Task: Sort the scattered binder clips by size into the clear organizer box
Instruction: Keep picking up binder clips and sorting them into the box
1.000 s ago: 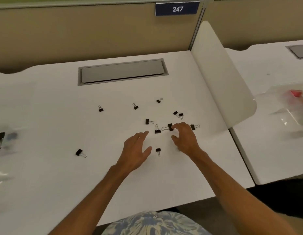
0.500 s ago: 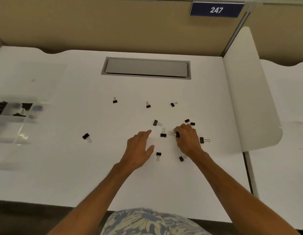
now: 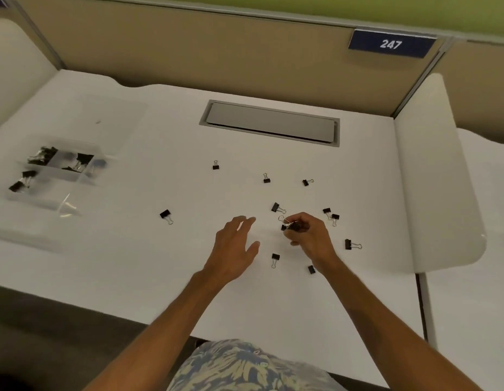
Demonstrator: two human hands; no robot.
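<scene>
Right hand [image 3: 308,238]: centre of frame, fingers curled. Thumb and fingertips pinch a black binder clip [image 3: 290,227], its wire handles pointing up and left (whether the pinch holds 1 clip or 2, I cannot tell).

Left hand [image 3: 235,246]: just left of the right hand, not touching it. Fingers straight and slightly spread, palm down over the white desk [image 3: 132,263], holding nothing. I cannot tell whether it touches the surface.

Clear organizer box [image 3: 56,198]: far left of frame, well apart from both hands, blurred. Black clips lie in its compartments, with dark clusters in the upper ones and a couple at lower left. Sizes not readable.

Loose clips on the desk, 10 counted:
- 3 in a rough row above the hands, starting with the leftmost clip [image 3: 215,165]
- 1 lone clip [image 3: 166,215] left of the left hand
- 1 upper clip [image 3: 277,208] just above the pinched one
- 1 close pair [image 3: 327,212] right of the right hand
- 1 far-right clip [image 3: 351,244]
- 1 lower clip [image 3: 275,258] between the wrists
- 1 wrist-side clip [image 3: 311,269], touching the edge of my right wrist

Grey hatch [image 3: 270,124] at upper centre; sign "247" [image 3: 391,44] at upper right.
</scene>
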